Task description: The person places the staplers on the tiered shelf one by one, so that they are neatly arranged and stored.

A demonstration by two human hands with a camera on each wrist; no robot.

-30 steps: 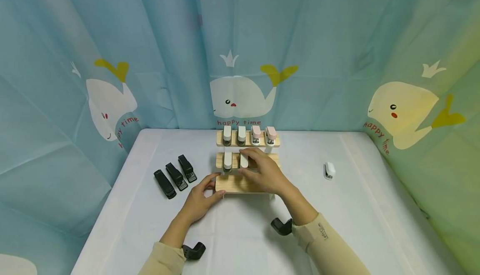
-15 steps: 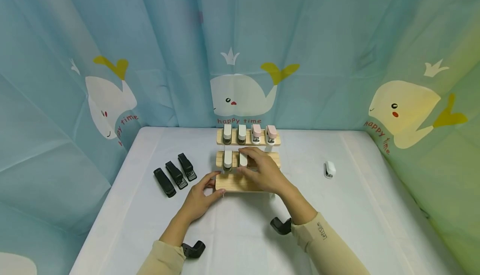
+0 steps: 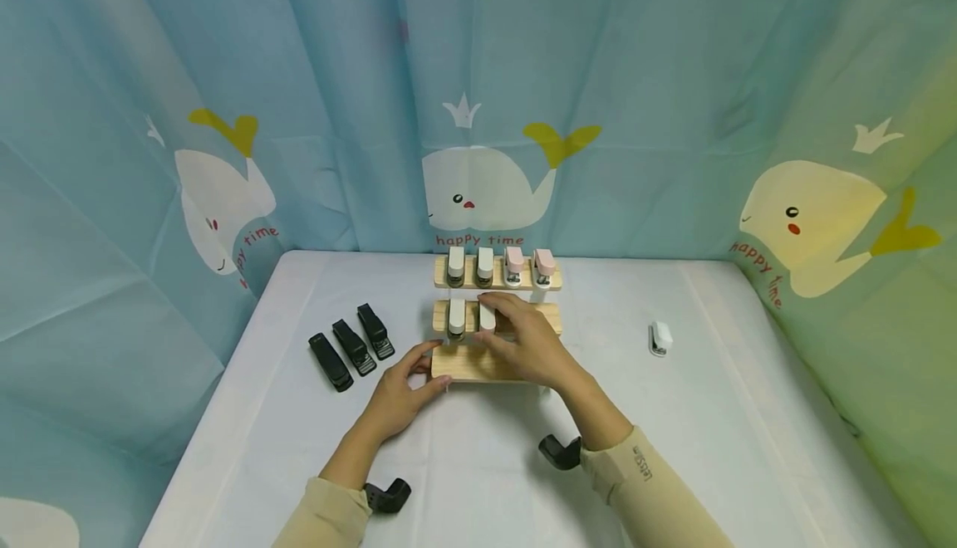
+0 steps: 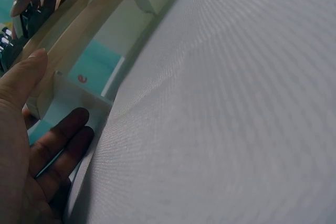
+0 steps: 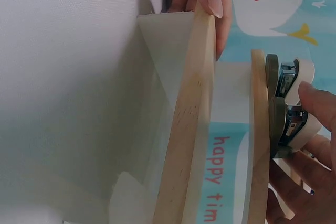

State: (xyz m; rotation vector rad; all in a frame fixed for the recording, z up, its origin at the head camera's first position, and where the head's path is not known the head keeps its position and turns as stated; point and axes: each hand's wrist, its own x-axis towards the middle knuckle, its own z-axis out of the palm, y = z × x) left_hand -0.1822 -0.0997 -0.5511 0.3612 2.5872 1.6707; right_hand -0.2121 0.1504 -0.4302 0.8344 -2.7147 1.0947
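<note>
A three-tier wooden display rack (image 3: 471, 363) stands at mid-table. My left hand (image 3: 396, 398) grips the left end of its lowest shelf, thumb on the front edge. On the middle shelf, my right hand (image 3: 529, 344) pinches a small white-topped stapler (image 5: 306, 131) between thumb and fingers. The stapler's dark base sits against the shelf in the right wrist view. Beside it, to the left, stands a matching white stapler (image 3: 456, 317). The top shelf carries two white-topped staplers (image 3: 484, 266) and two pink staplers (image 3: 513, 264). Part of the middle shelf is hidden behind my right hand.
Three black staplers (image 3: 354, 347) lie on the white-covered table (image 3: 463, 473) left of the rack. One white stapler (image 3: 660, 338) stands alone to the right. A blue whale-print curtain (image 3: 359, 116) hangs behind and around the table.
</note>
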